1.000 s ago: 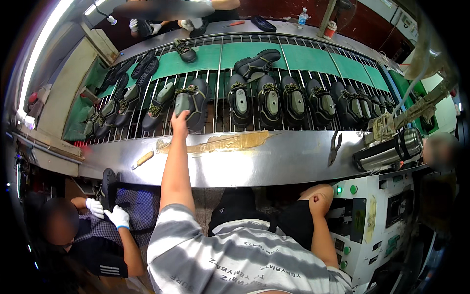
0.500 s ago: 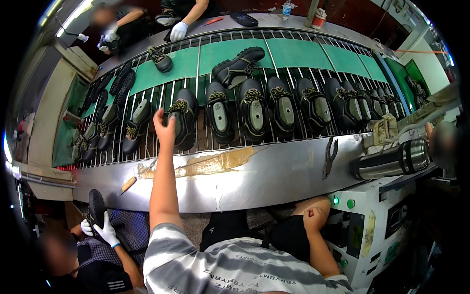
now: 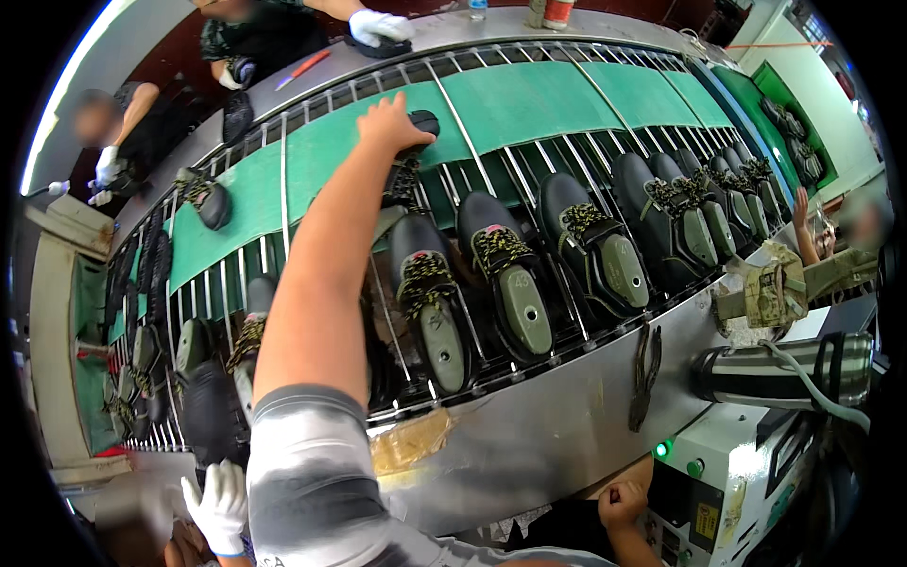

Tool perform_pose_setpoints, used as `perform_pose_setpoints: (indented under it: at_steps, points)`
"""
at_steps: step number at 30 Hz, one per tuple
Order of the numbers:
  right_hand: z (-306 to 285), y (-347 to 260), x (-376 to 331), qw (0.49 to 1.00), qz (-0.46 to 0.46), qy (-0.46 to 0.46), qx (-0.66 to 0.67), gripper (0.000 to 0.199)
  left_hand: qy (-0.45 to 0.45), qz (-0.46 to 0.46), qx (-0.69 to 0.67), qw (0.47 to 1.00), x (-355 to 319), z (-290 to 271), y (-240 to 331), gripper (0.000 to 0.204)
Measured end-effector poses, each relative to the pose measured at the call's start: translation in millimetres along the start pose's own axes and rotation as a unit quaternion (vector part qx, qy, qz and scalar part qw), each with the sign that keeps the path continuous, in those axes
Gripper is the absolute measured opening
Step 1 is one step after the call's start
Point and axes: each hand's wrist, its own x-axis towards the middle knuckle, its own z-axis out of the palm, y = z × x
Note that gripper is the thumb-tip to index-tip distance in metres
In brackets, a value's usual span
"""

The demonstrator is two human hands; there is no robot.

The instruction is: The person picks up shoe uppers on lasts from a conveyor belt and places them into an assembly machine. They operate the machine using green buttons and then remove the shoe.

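My left hand (image 3: 385, 130) reaches far over the rod conveyor, its thumb and fingers closed round the toe of a black shoe (image 3: 426, 124) at the green sheet (image 3: 529, 102). The rest of that shoe is partly hidden by my hand and forearm, and whether it is lifted I cannot tell. On the near side, black lace-up shoes (image 3: 505, 260) stand in a row, toes away from me, with grey-green lasts inside and yellow-black laces. My forearm covers some of them. Low at the right, my right hand (image 3: 623, 506) rests curled in a loose fist.
A steel flask (image 3: 784, 371) lies at the right by a control box (image 3: 727, 463). A dark pliers-like tool (image 3: 644, 378) lies on the metal ledge (image 3: 557, 425). At lower left, a co-worker's white glove (image 3: 219, 506) is next to a dark shoe. Across the conveyor is another gloved hand (image 3: 380, 26).
My left hand has moved from a shoe in the near row out to the shoe at the green sheet. The view has shifted. My right hand stays curled.
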Motion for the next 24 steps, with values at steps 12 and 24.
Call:
perform_pose_setpoints:
  at_steps: [12,24]
  points:
    - [-8,12,-10,0.996,-0.001,0.045,0.080,0.020,0.121,0.080,-0.053,0.988,-59,-114,19,0.060]
    - [-80,-44,27,0.558,0.135,-0.142,0.806,0.057,0.217,0.093,-0.753,0.615,-421,-361,59,0.037]
